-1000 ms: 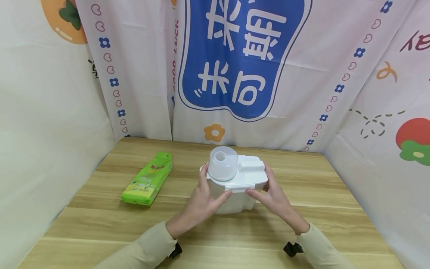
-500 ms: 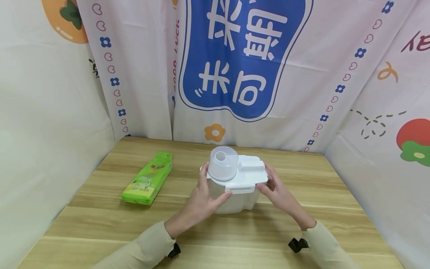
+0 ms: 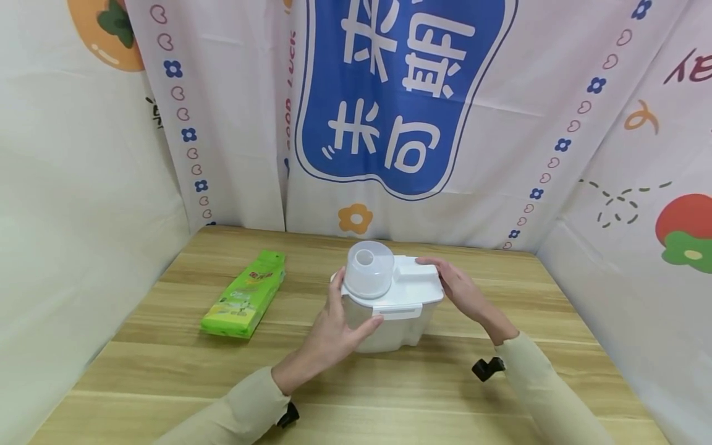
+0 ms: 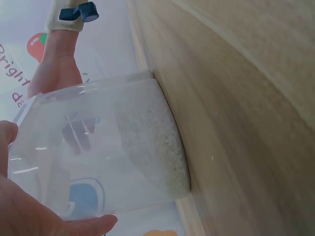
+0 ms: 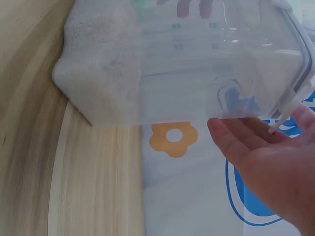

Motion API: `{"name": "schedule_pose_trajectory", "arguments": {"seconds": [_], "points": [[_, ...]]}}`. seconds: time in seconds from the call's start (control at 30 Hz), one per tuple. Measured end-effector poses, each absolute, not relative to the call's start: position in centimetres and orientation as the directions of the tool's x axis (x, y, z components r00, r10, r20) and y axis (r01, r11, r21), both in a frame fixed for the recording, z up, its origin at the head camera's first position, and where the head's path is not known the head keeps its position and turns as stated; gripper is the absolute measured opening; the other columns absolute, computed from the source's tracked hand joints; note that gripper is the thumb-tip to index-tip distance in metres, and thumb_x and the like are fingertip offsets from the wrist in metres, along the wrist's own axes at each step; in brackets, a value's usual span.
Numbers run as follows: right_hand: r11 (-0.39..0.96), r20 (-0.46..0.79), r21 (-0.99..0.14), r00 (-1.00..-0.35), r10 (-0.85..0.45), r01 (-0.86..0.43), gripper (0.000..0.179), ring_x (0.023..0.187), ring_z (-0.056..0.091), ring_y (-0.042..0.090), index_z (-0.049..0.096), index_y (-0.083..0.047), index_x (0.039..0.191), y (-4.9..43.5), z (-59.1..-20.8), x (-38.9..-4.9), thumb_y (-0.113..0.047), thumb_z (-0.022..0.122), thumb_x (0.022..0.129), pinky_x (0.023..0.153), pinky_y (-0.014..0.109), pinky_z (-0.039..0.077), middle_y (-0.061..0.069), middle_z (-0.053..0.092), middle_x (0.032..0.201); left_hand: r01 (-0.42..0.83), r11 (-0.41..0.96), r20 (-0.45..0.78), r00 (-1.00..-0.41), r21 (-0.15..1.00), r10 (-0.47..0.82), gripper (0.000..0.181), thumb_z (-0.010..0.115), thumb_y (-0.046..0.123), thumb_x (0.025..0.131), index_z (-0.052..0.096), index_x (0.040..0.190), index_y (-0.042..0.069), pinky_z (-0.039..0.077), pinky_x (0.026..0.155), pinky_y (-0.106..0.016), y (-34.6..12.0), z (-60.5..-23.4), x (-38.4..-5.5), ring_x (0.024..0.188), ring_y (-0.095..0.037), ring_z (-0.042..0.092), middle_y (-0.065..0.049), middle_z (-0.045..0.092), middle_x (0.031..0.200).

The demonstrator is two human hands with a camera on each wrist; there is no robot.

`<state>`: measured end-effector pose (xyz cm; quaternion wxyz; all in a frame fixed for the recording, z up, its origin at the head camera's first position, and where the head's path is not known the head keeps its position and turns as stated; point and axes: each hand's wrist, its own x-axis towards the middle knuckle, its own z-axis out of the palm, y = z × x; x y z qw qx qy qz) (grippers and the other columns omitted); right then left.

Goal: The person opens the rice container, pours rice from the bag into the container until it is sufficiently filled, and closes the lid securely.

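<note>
A translucent rice container [image 3: 389,330] stands upright on the table, its white lid [image 3: 414,293] in place. White grains like rice [image 4: 165,147] fill its bottom part. On the lid's left half sits a clear measuring cup [image 3: 369,278]. My left hand [image 3: 329,334] grips the container's left side, thumb across the front below the lid's front latch [image 3: 397,312]. At the back right corner is my right hand [image 3: 458,290]. In the right wrist view, its fingers [image 5: 229,140] touch the wall under the rim, beside a white latch flap [image 5: 285,118]; the thumb is partly hidden behind the flap.
To the left on the wooden table [image 3: 183,383] lies a green packet [image 3: 245,296]. Printed cloth [image 3: 239,123] hangs behind the table and along both sides. Each sleeve has a small black device [image 3: 488,369] at the wrist.
My right hand has gone from the container's front right, thumb by the front latch, round to the back right corner of the lid. The left hand and container have stayed put.
</note>
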<state>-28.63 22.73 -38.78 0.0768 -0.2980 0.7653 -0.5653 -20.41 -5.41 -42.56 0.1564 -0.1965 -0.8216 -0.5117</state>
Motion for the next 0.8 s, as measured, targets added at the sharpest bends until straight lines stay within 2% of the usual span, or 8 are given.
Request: {"name": "schedule_pose_trajectory", "arguments": {"seconds": [0.2,0.43,0.6,0.8], "points": [[0.162,0.209,-0.923,-0.811,-0.546,-0.348,0.063,0.117,0.057,0.005,0.041,0.002,0.144,22.7,-39.0,-29.0,-0.047,0.026,0.107,0.093,0.021,0.053,0.027,0.04,0.147,0.477,0.415,0.452,-0.877,0.775,0.165,0.108,0.077,0.043,0.083,0.004,0.156,0.013,0.031,0.117,-0.054,-5.6,-42.5,-20.3,0.142,-0.028,0.038,-0.01,0.036,0.155],[0.184,0.207,-0.918,-0.819,-0.535,-0.352,0.062,0.117,0.058,0.004,0.045,0.0,0.142,23.1,-38.9,-28.6,-0.048,0.029,0.106,0.092,0.021,0.053,0.023,0.04,0.15,0.452,0.421,0.398,-0.892,0.786,0.214,0.108,0.076,0.046,0.083,0.0,0.157,0.023,0.039,0.112,-0.05,-6.4,-42.0,-20.8,0.142,-0.027,0.038,-0.009,0.034,0.157],[0.201,0.232,-0.898,-0.809,-0.54,-0.392,0.052,0.115,0.057,0.003,0.047,0.0,0.141,23.3,-38.9,-28.2,-0.038,0.032,0.108,0.089,0.021,0.053,0.023,0.041,0.149,0.409,0.397,0.306,-0.904,0.822,0.298,0.109,0.076,0.047,0.083,-0.004,0.156,0.03,0.045,0.106,-0.053,-7.7,-41.5,-21.8,0.138,-0.032,0.043,-0.009,0.028,0.159],[0.218,0.253,-0.872,-0.785,-0.566,-0.438,0.043,0.119,0.057,0.007,0.048,-0.005,0.141,23.3,-39.0,-28.2,-0.028,0.033,0.109,0.092,0.025,0.053,0.022,0.044,0.148,0.407,0.384,0.26,-0.888,0.829,0.379,0.109,0.077,0.043,0.083,-0.004,0.156,0.029,0.05,0.1,-0.052,-8.8,-41.1,-23.0,0.134,-0.036,0.046,-0.007,0.026,0.159]]}}
